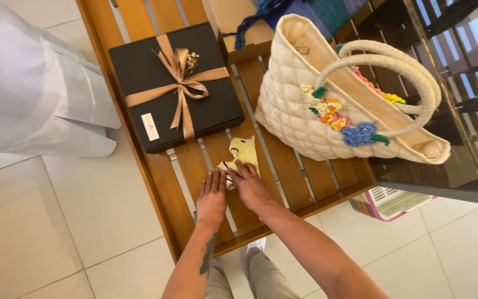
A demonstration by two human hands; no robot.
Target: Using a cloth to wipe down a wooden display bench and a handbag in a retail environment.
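Yellow cloth (242, 153) lies on slatted surface (305, 182), just in front of black gift box (175, 86). Left hand (212, 197) flat, fingers spread beside it; right hand (250, 185) open, pressing cloth edge down

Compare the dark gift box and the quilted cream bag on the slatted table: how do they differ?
The dark gift box is flat, rigid and square; the quilted cream bag is soft, rounded and lies tipped on its side. The box is closed and tied with a tan ribbon bow; the bag is open at the top with looped handles. The box carries a small dried sprig; the bag carries colourful crocheted flowers. Both rest on the slatted wooden table, away from either hand.
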